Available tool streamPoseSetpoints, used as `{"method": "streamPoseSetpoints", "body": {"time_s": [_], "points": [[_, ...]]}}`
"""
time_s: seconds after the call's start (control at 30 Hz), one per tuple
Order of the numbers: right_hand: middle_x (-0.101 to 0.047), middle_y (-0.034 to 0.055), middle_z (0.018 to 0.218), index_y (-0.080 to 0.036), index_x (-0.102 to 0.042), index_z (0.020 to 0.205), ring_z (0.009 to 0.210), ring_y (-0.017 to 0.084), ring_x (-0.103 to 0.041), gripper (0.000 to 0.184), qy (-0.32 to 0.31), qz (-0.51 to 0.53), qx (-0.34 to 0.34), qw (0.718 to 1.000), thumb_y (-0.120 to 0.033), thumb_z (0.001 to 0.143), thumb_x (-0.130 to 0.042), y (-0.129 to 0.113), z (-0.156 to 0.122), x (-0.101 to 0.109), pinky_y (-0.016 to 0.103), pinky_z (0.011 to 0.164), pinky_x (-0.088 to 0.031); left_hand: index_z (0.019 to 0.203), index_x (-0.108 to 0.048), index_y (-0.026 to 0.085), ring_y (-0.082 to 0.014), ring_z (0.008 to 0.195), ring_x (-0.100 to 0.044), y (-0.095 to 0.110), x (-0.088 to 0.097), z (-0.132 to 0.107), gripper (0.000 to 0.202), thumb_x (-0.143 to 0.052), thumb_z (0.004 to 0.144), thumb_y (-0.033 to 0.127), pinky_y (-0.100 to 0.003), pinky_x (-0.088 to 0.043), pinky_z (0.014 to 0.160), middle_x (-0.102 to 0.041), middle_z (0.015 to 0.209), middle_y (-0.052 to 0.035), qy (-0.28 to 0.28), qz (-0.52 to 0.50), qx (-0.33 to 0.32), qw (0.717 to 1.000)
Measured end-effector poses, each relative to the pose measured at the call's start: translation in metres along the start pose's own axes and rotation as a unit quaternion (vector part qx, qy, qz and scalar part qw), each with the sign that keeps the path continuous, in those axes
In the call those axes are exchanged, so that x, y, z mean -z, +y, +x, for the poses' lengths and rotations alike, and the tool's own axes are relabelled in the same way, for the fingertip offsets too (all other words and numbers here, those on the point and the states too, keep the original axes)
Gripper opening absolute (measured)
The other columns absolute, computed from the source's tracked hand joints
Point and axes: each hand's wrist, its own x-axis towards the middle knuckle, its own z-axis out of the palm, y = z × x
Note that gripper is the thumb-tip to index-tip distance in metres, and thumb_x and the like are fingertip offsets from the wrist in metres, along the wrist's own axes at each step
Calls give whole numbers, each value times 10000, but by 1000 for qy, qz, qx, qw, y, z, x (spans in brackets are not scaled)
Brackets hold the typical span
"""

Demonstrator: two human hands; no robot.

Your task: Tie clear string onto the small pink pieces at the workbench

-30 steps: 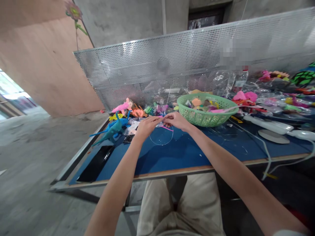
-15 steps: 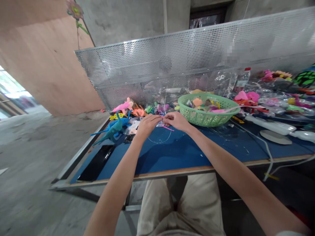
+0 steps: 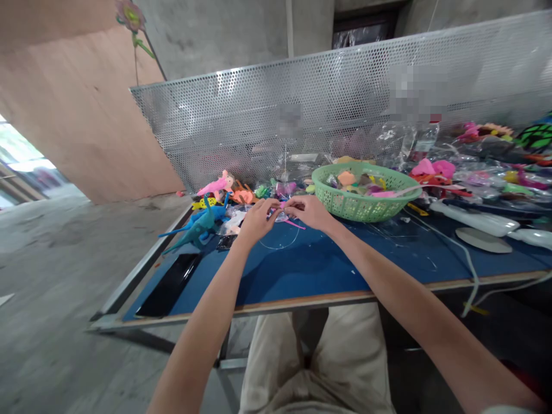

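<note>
My left hand (image 3: 259,220) and my right hand (image 3: 311,212) meet over the blue tabletop, fingertips pinched close together. Between them shows a small pink piece (image 3: 282,205), gripped from both sides; its exact kind is too small to make out. A thin pink strip (image 3: 295,225) pokes out below the right fingers. Beneath the hands, a clear thread (image 3: 278,248) curves in a loop on the table. Left of my left hand stand a teal long-necked dinosaur toy (image 3: 202,225) and a blue toy, beside crumpled clear plastic (image 3: 233,221).
A green plastic basket (image 3: 366,211) of small colourful pieces stands right of my hands. A black phone-like slab (image 3: 169,286) lies at the front left. Bagged toys and a white glue-gun-like tool (image 3: 474,219) with a cable lie right. A perforated metal panel (image 3: 259,109) closes the back.
The fingers of my left hand have curled and shifted slightly, baring more of the pink piece. My right hand has barely moved.
</note>
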Motion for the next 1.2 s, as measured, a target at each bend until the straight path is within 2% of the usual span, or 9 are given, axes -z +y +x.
{"method": "streamPoseSetpoints", "body": {"time_s": [0.1,0.2,0.43,0.6,0.8,0.93,1.2], "points": [[-713,38,757,-190,-744,911,703,178,-657,168,-4,0,1,1000,-310,881,-630,-1,0,1,308,709,-510,1067,-654,191,-178,871,-684,2,1,0,198,-599,963,351,-297,-517,805,-729,1003,-66,3,-32,31,999],[-706,37,762,-190,-727,888,711,176,-654,141,-18,12,-11,1000,-294,872,-634,-1,1,2,305,709,-512,995,-686,202,-169,813,-681,4,2,1,171,-607,957,349,-283,-503,763,-741,915,-42,-13,-43,34,998],[-699,34,806,-193,-675,959,685,150,-646,137,-58,129,-45,989,-282,854,-675,6,3,5,294,690,-539,971,-685,194,-167,820,-676,4,4,2,197,-595,958,369,-279,-494,758,-740,909,-44,-27,-84,49,995],[-710,36,809,-183,-687,935,679,135,-641,162,-66,187,-84,977,-290,817,-718,4,3,7,287,699,-541,964,-674,193,-165,823,-662,6,4,2,186,-591,960,359,-279,-485,767,-728,896,-39,-27,-84,43,995],[-700,22,756,-177,-696,879,676,131,-642,211,-59,197,-90,974,-318,753,-790,1,3,9,272,677,-533,993,-692,193,-154,791,-650,9,6,3,174,-616,938,340,-270,-490,751,-720,883,-33,-24,-119,63,991],[-691,16,726,-177,-698,853,676,137,-650,230,-72,210,-87,971,-361,760,-798,3,3,10,287,704,-543,1007,-707,194,-155,786,-666,8,8,3,210,-622,931,370,-258,-498,715,-733,883,-32,-59,-181,99,977],[-723,37,806,-188,-687,845,726,145,-668,256,-69,250,-84,962,-409,770,-793,9,4,10,292,737,-551,1032,-697,176,-150,732,-650,4,8,3,265,-582,950,399,-254,-475,651,-736,842,-37,-63,-209,125,968]]}}
